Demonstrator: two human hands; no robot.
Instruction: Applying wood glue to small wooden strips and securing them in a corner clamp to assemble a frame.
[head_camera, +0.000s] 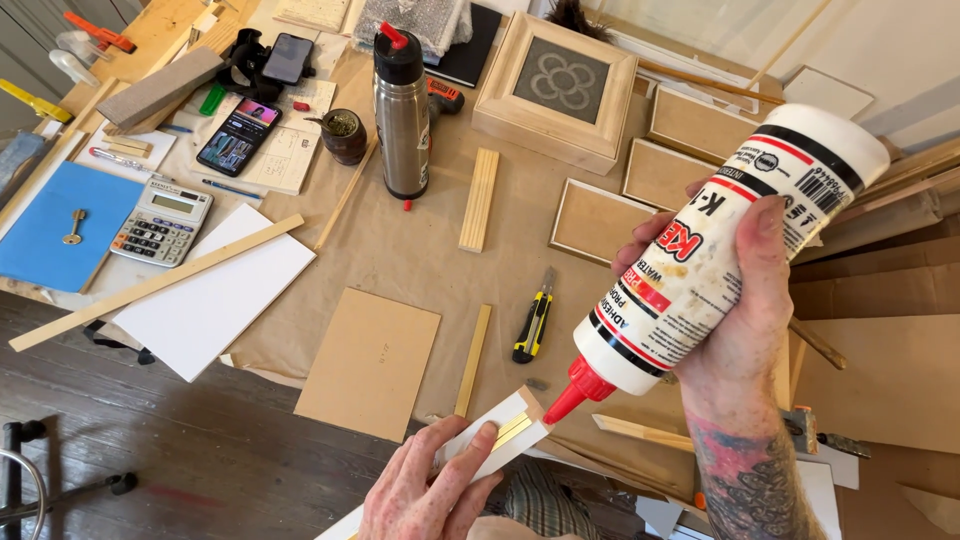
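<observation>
At the right of the frame the right hand (745, 300) is wrapped tight around a white glue bottle (715, 250), tilted so its red nozzle (570, 392) points down at the mitred end of a white moulding strip (500, 440). At bottom centre the left hand (420, 490) pinches that strip, above the paper-covered worktop (420, 250), near a yellow utility knife (533, 325).

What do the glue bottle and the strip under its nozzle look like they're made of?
Glue bottle: white, slightly glossy plastic with a red nozzle, label smudged. Moulding strip: probably wood, painted white with a gold line; the mitred end shows a bare pale core.
</observation>
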